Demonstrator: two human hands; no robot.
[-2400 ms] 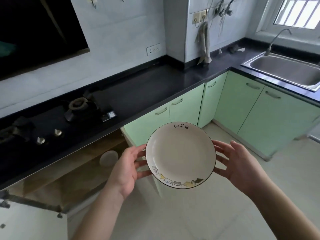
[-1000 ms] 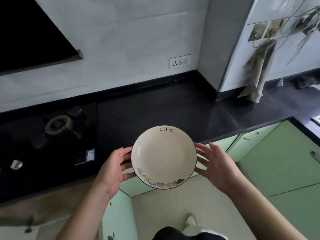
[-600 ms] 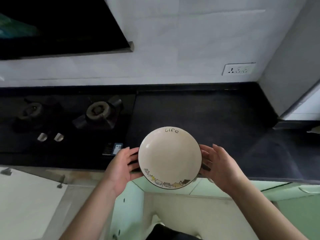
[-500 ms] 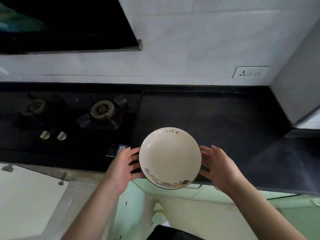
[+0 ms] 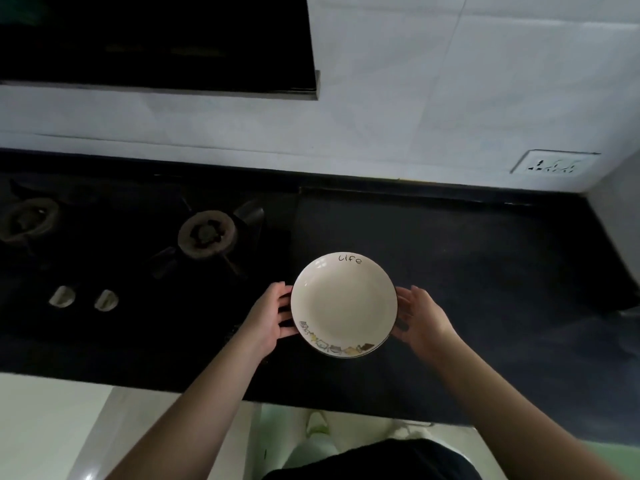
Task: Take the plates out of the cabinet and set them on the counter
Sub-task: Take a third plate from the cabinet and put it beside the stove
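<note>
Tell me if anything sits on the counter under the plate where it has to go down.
Nothing visible does. The plate, held by the left hand and right hand, is over bare black counter; the stove burner lies off to its left.

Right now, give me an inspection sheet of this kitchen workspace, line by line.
Surface: black stone counter, bare to the right of the hob.
Job's things: one round cream ceramic plate with "life" lettering and a cartoon border, held level over the counter; whether it touches the counter cannot be told.
Clutter: nothing seen on the counter.
Grippers: left hand and right hand each grip an opposite edge of the plate.
Cables: nothing seen.
Surroundings: black gas hob with two burners and two knobs to the left; white tiled wall with a white wall socket; dark hood above; pale green cabinet front below.
</note>
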